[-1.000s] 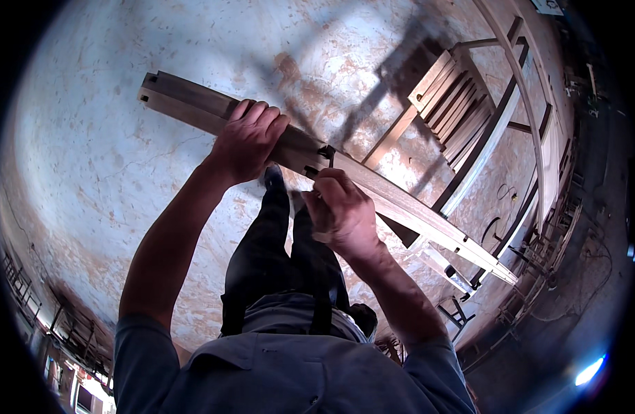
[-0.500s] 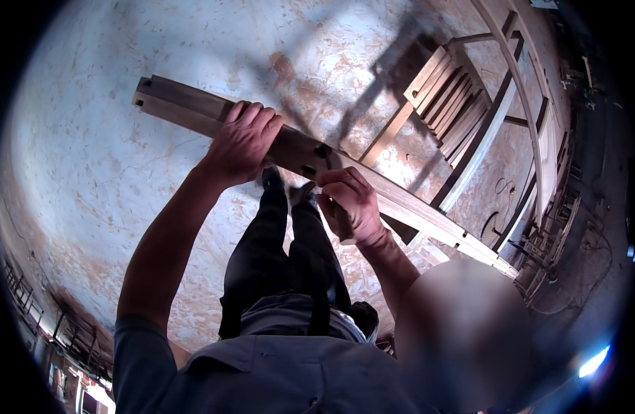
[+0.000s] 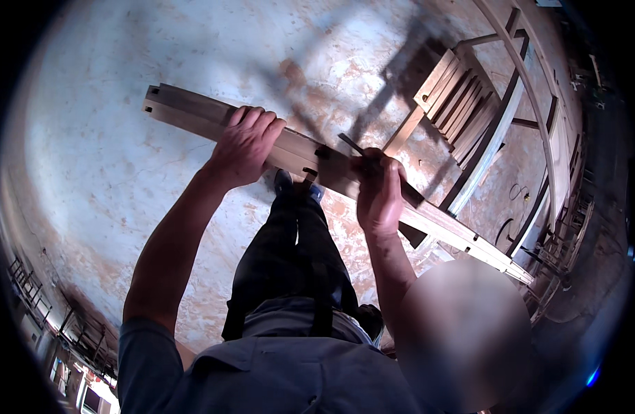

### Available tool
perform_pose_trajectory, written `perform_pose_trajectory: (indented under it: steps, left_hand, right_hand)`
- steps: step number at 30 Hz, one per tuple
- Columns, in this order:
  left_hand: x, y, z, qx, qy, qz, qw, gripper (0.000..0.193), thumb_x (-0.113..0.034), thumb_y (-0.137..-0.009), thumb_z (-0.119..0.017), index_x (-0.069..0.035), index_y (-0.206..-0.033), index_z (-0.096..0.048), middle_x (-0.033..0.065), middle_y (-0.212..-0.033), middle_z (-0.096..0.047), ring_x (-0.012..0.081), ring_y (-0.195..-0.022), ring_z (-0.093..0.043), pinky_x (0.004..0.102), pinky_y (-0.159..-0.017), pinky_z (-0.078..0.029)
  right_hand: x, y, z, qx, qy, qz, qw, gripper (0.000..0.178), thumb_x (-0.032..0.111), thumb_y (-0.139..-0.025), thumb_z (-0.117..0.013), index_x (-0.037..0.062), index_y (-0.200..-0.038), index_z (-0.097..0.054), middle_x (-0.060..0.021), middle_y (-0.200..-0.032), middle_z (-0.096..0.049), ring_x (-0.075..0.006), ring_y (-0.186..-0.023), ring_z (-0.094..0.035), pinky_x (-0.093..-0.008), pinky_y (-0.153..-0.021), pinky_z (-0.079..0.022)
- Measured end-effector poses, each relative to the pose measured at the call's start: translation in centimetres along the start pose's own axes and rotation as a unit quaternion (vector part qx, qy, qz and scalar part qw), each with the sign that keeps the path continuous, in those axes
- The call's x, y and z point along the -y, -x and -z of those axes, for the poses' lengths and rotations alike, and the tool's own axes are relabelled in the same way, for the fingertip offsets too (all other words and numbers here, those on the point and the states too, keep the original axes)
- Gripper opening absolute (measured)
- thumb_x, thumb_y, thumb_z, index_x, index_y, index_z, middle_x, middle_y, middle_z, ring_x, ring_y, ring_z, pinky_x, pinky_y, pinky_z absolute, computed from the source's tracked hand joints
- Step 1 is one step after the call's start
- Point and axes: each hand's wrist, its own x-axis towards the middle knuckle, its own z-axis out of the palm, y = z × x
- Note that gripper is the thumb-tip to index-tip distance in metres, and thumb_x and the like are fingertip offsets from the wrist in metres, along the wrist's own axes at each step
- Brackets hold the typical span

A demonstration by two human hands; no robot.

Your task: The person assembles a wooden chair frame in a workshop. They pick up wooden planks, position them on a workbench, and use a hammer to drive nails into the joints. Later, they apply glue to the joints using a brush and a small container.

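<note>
Item: one long timber (image 3: 193,109), which we found set aslant in front of the legs (image 3: 290,241). Left hand (image 3: 245,148): clasped over it, fingers across the far edge. Right hand (image 3: 381,196): closed round a chisel-like tool (image 3: 350,143), its blade near the slots, not in them. Done: we counted two dark slots (image 3: 322,151) cut between the hands. Outstanding: in the dim light we could not tell whether these were finished to depth.
</note>
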Motion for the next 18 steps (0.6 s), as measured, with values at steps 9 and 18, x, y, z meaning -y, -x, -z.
perform_pose_trajectory:
  steps: [9,18]
  left_hand:
    - [-0.1,0.3,-0.6,-0.023,-0.006,0.001,1.000,0.058,-0.016,-0.070,-0.076,-0.001,-0.122,-0.055,0.0168,-0.119,-0.057,0.0348,-0.117,-0.051,0.0484,-0.105,-0.036]
    - [-0.9,0.8,-0.3,-0.042,-0.046,0.027,0.998,0.043,-0.012,-0.073,-0.069,-0.006,-0.114,-0.055,0.0101,-0.111,-0.057,0.0301,-0.116,-0.050,0.0463,-0.114,-0.031]
  right_hand:
    - [0.7,0.5,-0.2,0.137,0.373,0.068,0.915,0.025,0.022,-0.101,-0.058,-0.0028,-0.104,-0.062,-0.0113,-0.098,-0.067,-0.0162,-0.084,-0.064,-0.0309,-0.080,-0.054]
    - [0.1,-0.2,-1.4,0.089,0.341,-0.008,0.936,0.030,0.029,-0.097,-0.066,-0.0002,-0.096,-0.061,-0.0077,-0.081,-0.067,-0.0145,-0.073,-0.064,-0.0298,-0.075,-0.053]
